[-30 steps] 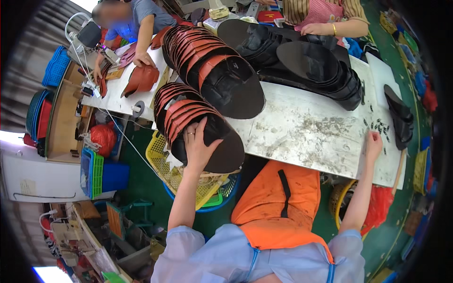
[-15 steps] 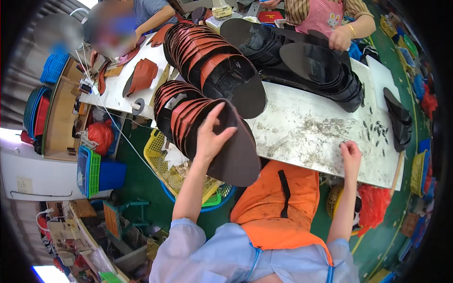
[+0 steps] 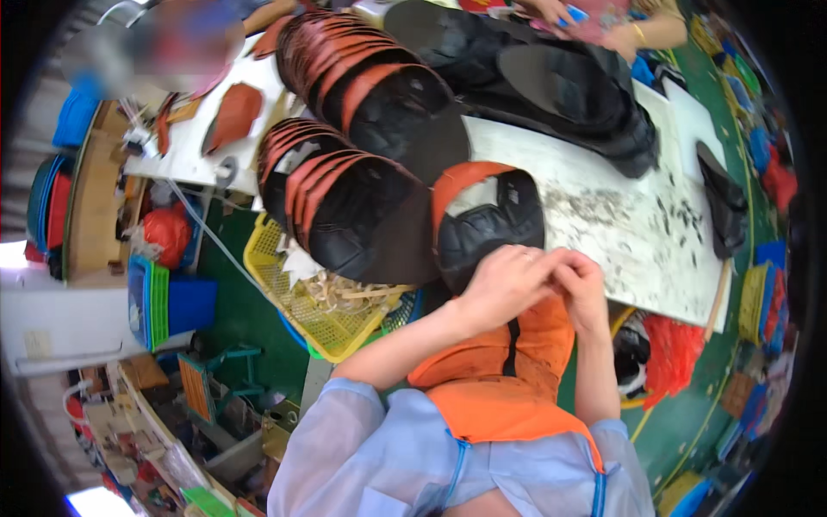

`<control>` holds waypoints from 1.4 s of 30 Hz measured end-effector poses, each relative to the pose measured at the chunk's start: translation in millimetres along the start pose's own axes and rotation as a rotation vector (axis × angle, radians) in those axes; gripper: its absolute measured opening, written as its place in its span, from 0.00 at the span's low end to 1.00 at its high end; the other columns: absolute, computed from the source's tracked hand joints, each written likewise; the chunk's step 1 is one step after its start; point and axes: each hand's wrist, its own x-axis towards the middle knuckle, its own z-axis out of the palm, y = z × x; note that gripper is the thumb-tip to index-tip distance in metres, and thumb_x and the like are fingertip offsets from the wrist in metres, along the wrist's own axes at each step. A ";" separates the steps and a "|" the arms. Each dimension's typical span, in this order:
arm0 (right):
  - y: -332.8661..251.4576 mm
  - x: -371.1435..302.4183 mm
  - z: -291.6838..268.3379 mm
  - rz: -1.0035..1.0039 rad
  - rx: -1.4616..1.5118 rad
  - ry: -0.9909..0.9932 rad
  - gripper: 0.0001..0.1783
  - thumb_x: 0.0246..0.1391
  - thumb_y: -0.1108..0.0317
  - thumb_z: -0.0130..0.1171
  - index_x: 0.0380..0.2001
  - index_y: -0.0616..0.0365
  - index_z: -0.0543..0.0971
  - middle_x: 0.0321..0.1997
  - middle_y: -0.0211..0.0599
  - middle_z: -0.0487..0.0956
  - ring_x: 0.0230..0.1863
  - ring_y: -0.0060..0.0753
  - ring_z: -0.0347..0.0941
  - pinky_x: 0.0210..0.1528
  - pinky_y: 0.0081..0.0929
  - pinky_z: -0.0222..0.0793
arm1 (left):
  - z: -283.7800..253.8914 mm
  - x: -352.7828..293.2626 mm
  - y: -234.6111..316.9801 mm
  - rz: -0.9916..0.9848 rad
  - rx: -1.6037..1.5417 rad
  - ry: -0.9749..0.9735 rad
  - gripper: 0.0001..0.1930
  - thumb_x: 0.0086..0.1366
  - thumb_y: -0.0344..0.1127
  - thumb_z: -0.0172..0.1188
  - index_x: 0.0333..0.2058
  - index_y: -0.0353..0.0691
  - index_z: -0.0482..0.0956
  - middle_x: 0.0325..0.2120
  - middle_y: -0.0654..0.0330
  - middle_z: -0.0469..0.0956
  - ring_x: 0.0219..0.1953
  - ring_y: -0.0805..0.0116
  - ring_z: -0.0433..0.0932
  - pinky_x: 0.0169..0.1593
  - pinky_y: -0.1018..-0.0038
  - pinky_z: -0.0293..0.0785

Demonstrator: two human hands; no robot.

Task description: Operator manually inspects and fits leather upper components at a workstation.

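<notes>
A slipper with a red-brown upper and black lining stands at the table's near edge, right in front of me. My left hand is closed over its near end, with the fingertips partly hidden. My right hand meets the left one there, its thumb and fingers pinched together; anything between them is too small to make out. To the left lies a nested row of similar slippers, the nearest showing its dark sole board. Behind it runs a longer row of red-brown slippers.
Black slippers lie in rows across the white table, and a single one at its right end. Small dark scraps dot the tabletop. A yellow basket stands below left, a red bag below right. Another person's hands work opposite.
My left hand has left the near row and now holds a slipper in front of me. My right hand has moved left from the tabletop to join it. The view has shifted slightly.
</notes>
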 end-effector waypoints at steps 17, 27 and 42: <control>41.9 25.4 20.6 -0.405 -0.391 -0.114 0.08 0.54 0.71 0.68 0.31 0.64 0.78 0.33 0.30 0.77 0.33 0.23 0.74 0.37 0.23 0.70 | -16.1 -4.9 -48.6 -0.214 0.791 -0.348 0.20 0.49 0.41 0.71 0.38 0.36 0.78 0.34 0.56 0.78 0.42 0.61 0.78 0.46 0.68 0.73; 44.9 18.0 31.0 -0.614 -0.655 -0.010 0.09 0.52 0.69 0.66 0.30 0.61 0.77 0.36 0.41 0.77 0.38 0.47 0.77 0.41 0.38 0.71 | -1.4 -4.2 -65.3 -0.255 0.821 -0.082 0.11 0.52 0.36 0.67 0.29 0.39 0.76 0.29 0.55 0.78 0.29 0.56 0.80 0.32 0.67 0.78; 54.1 13.6 33.5 -0.615 -0.606 0.049 0.09 0.52 0.70 0.66 0.31 0.61 0.76 0.34 0.40 0.75 0.36 0.47 0.76 0.37 0.38 0.72 | -1.0 -1.5 -65.9 -0.156 0.958 -0.153 0.10 0.53 0.25 0.61 0.36 0.36 0.76 0.35 0.54 0.78 0.37 0.58 0.82 0.37 0.70 0.81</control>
